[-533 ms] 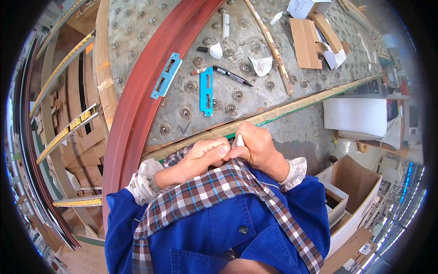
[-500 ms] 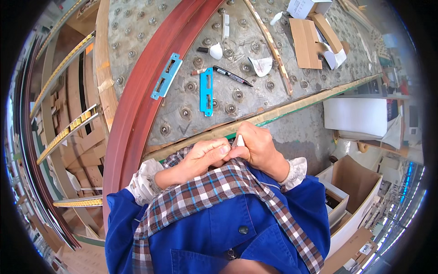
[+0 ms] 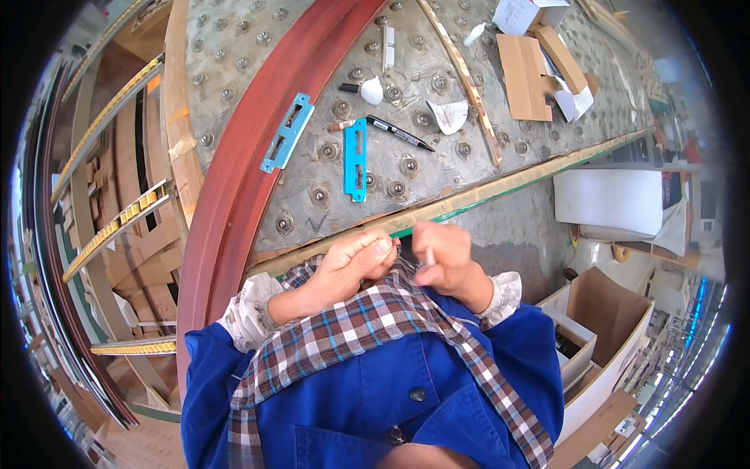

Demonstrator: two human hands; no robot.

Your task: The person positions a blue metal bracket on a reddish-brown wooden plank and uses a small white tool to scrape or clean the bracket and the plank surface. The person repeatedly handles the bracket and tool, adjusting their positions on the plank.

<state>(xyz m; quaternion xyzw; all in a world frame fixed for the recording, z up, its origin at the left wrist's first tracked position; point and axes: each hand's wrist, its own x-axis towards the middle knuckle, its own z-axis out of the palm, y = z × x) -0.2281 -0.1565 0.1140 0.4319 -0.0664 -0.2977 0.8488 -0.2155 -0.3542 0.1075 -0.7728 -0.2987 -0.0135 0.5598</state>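
My left hand (image 3: pixel 353 264) is closed in front of my checked apron (image 3: pixel 351 322), thumb pressed on curled fingers; what it may hold is hidden. Just right of it, with a gap between, my right hand (image 3: pixel 449 254) is closed on a small pale piece (image 3: pixel 429 256), blurred and too small to name. Beyond the hands, on the studded table, lie a bright blue slotted plate (image 3: pixel 355 160) and a black marker (image 3: pixel 399 133). A second blue-grey slotted plate (image 3: pixel 287 133) rests on a curved reddish-brown frame piece (image 3: pixel 226 180).
A padded table edge (image 3: pixel 469 202) runs just past my hands. Farther back are a thin wooden strip (image 3: pixel 461 74), a white scrap (image 3: pixel 448 116), a white round-ended item (image 3: pixel 372 91) and opened cardboard (image 3: pixel 523 78). An open carton (image 3: pixel 617 328) stands at my right, racks (image 3: pixel 125 211) at left.
My hands, which were touching, have come apart. The right hand has moved slightly right and down with the pale piece; the left stays almost in place.
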